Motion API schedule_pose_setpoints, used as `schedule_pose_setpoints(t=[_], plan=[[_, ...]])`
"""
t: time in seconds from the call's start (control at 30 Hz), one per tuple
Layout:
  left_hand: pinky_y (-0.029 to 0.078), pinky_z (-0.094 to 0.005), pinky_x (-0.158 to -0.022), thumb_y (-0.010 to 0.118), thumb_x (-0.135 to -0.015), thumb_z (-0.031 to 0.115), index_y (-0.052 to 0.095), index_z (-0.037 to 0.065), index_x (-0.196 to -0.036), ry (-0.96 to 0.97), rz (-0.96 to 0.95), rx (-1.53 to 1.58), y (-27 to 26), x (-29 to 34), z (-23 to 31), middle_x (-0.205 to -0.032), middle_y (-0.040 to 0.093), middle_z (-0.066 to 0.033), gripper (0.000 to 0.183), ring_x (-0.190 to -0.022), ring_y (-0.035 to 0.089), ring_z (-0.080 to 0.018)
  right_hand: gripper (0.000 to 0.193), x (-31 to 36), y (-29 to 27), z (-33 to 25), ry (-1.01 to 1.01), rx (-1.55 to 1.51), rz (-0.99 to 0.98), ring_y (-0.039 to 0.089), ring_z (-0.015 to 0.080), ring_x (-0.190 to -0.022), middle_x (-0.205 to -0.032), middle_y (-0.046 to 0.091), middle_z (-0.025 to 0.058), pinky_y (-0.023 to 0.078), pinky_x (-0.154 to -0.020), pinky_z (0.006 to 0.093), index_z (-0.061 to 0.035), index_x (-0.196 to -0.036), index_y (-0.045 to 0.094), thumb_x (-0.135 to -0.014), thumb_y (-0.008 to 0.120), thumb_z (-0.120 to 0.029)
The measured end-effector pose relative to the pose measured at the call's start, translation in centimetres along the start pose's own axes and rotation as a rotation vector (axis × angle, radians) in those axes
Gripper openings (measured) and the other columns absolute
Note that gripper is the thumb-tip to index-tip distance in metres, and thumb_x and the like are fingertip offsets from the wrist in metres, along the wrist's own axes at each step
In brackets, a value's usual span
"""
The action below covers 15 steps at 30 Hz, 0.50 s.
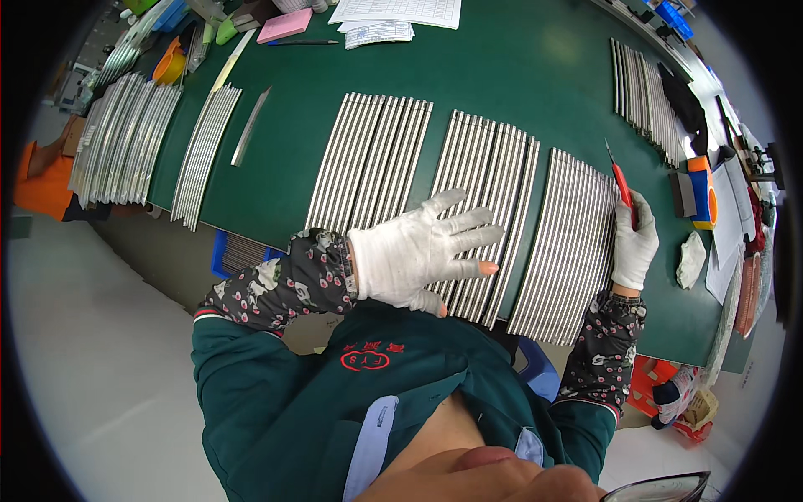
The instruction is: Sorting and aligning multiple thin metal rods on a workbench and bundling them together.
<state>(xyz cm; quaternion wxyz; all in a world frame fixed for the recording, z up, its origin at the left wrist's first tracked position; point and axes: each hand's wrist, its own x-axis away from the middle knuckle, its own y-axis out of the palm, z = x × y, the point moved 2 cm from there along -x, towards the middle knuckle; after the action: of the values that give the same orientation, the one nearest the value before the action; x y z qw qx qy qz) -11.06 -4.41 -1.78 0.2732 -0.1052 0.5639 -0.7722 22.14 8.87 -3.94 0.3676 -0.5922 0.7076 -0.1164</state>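
Three side-by-side groups of slim silver metal rods lie on the green table: a left group (pixel 372 151), a middle group (pixel 485 155) and a right group (pixel 556 243). My left hand (pixel 422 251), in a white glove with some bare fingertips, is spread flat over the near part of the middle group; whether it presses on the rods I cannot tell. Beside the right group's right edge, my gloved right hand (pixel 636 247) is closed around a red-handled tool (pixel 621 182). Its thin, pointed metal end aims away from me; the exact kind is unclear.
More rods (pixel 644 100) lie at the far right, and wrapped rods (pixel 125 142) at the left. Between lie a narrow bundle (pixel 206 151) and a single strip (pixel 251 125). Papers (pixel 393 12) and a pink pad (pixel 284 25) sit at the back. A crumpled white cloth (pixel 691 259) is right.
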Motion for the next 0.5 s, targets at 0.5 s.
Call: schedule_pose_setpoints(t=[0.5], plan=[[0.015,-0.0657,-0.113,0.036,-0.090,0.069,0.037,0.020,-0.146,-0.077,-0.075,-0.112,0.1,2.7,-0.5,-0.149,0.036,-0.0202,0.074,-0.137,0.036,-0.0395,0.029,-0.2,-0.3,0.4,0.027,-0.036,-0.056,0.062,0.0125,-0.102,-0.111,0.068,0.0074,0.046,-0.095,0.0250,0.0026,-0.120,0.064,-0.095,0.065,-0.011]])
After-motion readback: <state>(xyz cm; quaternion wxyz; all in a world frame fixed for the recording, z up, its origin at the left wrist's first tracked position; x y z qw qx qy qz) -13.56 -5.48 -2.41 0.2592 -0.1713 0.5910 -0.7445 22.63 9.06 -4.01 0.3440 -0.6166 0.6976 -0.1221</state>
